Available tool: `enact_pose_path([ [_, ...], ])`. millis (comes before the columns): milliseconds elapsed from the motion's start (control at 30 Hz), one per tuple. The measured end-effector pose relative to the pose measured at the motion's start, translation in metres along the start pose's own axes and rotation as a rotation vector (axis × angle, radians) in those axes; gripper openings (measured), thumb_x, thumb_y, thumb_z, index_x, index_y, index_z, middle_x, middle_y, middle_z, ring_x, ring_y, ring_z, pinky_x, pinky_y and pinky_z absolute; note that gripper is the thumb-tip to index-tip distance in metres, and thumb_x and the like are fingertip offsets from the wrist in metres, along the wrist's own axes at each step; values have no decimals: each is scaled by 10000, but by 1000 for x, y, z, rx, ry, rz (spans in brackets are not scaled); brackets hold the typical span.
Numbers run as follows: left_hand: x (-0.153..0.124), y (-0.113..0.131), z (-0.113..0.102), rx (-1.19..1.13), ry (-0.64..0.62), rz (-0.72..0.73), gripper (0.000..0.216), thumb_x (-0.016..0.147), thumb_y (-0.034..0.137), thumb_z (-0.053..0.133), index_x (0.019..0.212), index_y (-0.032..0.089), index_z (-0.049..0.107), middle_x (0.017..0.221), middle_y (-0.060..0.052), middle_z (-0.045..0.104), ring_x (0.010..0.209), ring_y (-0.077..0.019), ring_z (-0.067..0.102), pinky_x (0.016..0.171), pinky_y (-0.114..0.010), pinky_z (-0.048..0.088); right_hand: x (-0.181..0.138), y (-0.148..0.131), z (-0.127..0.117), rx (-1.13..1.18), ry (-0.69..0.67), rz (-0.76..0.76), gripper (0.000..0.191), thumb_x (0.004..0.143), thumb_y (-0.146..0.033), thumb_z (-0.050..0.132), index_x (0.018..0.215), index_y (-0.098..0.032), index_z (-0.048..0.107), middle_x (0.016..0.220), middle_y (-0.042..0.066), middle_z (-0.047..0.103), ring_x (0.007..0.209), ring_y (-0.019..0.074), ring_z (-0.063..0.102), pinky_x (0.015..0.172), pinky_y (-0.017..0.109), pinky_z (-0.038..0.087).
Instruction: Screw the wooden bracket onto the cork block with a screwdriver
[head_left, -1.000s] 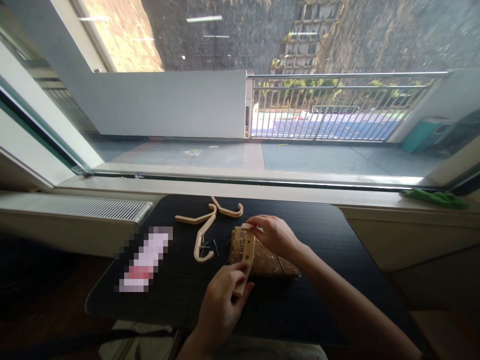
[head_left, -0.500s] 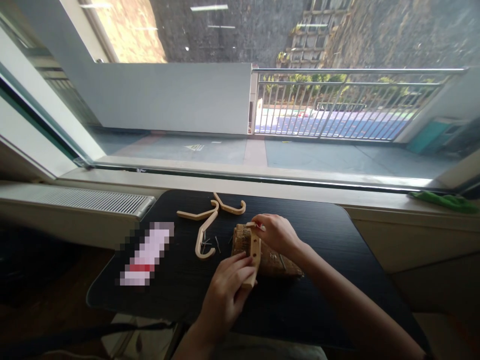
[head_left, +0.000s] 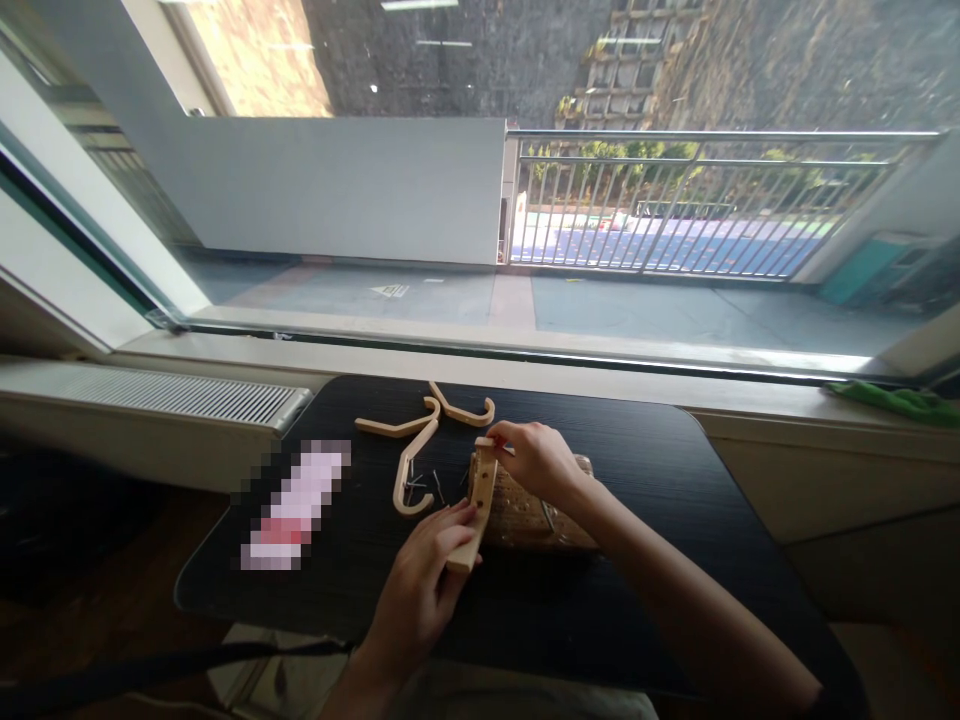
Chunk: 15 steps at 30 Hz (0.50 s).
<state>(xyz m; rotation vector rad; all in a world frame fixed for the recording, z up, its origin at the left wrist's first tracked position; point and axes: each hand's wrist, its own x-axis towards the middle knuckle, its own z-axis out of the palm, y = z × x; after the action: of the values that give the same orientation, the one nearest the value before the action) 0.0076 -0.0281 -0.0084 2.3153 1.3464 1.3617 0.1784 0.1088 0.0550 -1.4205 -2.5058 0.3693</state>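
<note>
Both hands grip a pale wooden hook piece (head_left: 487, 494) with dark holes along its face. My left hand (head_left: 420, 572) is closed around its near end, thumb on the right side. My right hand (head_left: 541, 462) pinches its far end between thumb and fingers. Directly behind and to the right of the piece lies a brown, rough-surfaced block (head_left: 514, 515), partly hidden by the right hand and forearm. A thin metal piece, perhaps a nail (head_left: 550, 517), shows on the block. Whether the hook piece touches the block I cannot tell.
Left of the hands lie three pale wooden hooks (head_left: 405, 480) on the black table (head_left: 600, 600), with several small screws or nails (head_left: 413, 484) by the nearest one. A blurred pink item (head_left: 304, 500) lies further left. Beyond are a window sill and a radiator (head_left: 202, 390).
Both hands have moved left with the wooden hook piece, from over the brown block to its left side. More of the block's upper face now shows, and it seems turned.
</note>
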Motion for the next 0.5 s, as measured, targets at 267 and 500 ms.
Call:
enact_pose_path([
  [267, 0, 1, 1, 61, -48, 49, 259, 943, 181, 535, 1192, 183, 606, 1190, -117, 701, 1144, -215, 653, 981, -347, 542, 3, -3, 0, -18, -39, 5, 212, 930, -339, 532, 1037, -274, 702, 928, 39, 771, 830, 224, 715, 651, 262, 394],
  [500, 7, 7, 21, -29, -67, 20, 212, 898, 139, 581, 1105, 173, 605, 1226, -131, 686, 1210, -251, 614, 1007, -395, 521, -8, 11, 0, -16, -25, 54, 212, 935, -305, 514, 1059, -260, 680, 1017, 33, 762, 899, 212, 700, 689, 262, 405],
])
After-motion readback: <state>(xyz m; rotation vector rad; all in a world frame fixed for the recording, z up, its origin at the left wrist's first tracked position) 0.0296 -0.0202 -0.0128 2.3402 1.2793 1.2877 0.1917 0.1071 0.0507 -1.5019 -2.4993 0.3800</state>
